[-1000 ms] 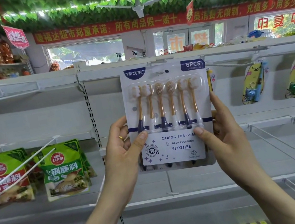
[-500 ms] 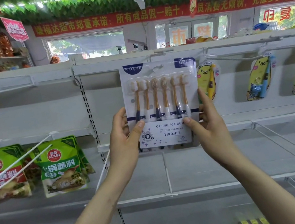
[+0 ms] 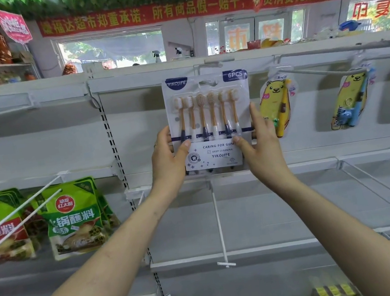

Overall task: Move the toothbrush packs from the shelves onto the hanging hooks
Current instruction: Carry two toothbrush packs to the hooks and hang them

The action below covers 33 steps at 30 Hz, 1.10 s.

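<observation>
The left hand (image 3: 168,157) and right hand (image 3: 264,146) are pinching the toothbrush pack (image 3: 211,119) upright between them, thumbs in front, its top sitting at the hook (image 3: 212,61) above them (whether it's threaded on, I cannot tell). A white shelf (image 3: 252,216) is running below both wrists, bear-printed packs (image 3: 277,104) are hanging just right of the right hand, and a red banner (image 3: 164,12) is stretching overhead.

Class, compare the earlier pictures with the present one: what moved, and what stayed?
The six-brush pack has been carried forward, away from the person, toward the hook on the top rail. Both the left hand and right hand still grip its lower sides, thumbs on the label. The hanging bear packs and green sauce packets stayed put.
</observation>
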{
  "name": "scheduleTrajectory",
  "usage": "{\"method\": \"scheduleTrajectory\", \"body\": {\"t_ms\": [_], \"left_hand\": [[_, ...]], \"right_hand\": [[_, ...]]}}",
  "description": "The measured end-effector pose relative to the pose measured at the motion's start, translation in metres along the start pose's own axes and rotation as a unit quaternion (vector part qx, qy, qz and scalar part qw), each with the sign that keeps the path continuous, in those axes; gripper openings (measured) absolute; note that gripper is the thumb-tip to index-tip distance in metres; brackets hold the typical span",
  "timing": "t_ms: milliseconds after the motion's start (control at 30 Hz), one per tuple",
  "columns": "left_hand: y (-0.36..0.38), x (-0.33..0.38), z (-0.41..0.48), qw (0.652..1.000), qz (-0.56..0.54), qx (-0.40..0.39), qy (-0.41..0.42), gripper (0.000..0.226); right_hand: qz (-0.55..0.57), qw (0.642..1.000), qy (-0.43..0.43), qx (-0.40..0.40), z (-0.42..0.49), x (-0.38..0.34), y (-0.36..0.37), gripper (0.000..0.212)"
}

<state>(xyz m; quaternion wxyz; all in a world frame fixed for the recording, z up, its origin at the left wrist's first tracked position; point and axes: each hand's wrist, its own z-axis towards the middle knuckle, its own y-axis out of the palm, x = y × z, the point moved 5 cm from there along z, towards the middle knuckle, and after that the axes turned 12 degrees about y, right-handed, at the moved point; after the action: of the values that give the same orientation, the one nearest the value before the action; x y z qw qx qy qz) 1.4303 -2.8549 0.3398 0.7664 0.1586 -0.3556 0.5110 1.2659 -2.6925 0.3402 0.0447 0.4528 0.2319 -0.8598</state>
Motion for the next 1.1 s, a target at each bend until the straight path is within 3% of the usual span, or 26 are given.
{"method": "scheduleTrajectory", "body": {"t_ms": [500, 700, 800, 900, 1100], "left_hand": [[-0.006, -0.008, 0.01, 0.999, 0.034, -0.028, -0.019, 0.048], [-0.032, -0.005, -0.012, 0.997, 0.072, -0.013, -0.018, 0.067], [-0.039, 0.012, -0.03, 0.992, 0.125, -0.009, 0.021, 0.049], [-0.023, 0.034, -0.05, 0.986, 0.142, -0.062, 0.057, 0.025], [0.062, 0.079, -0.096, 0.953, 0.149, -0.243, 0.102, 0.023]], "right_hand": [[-0.068, 0.997, 0.032, -0.012, -0.003, -0.008, 0.006, 0.086], [-0.135, 0.989, 0.052, 0.012, -0.024, 0.001, -0.009, 0.084], [-0.204, 0.978, 0.032, 0.034, -0.047, -0.004, -0.024, 0.072], [-0.315, 0.947, -0.003, 0.063, -0.074, -0.011, -0.042, 0.057], [-0.488, 0.868, 0.025, 0.082, -0.134, -0.001, -0.105, 0.035]]}}
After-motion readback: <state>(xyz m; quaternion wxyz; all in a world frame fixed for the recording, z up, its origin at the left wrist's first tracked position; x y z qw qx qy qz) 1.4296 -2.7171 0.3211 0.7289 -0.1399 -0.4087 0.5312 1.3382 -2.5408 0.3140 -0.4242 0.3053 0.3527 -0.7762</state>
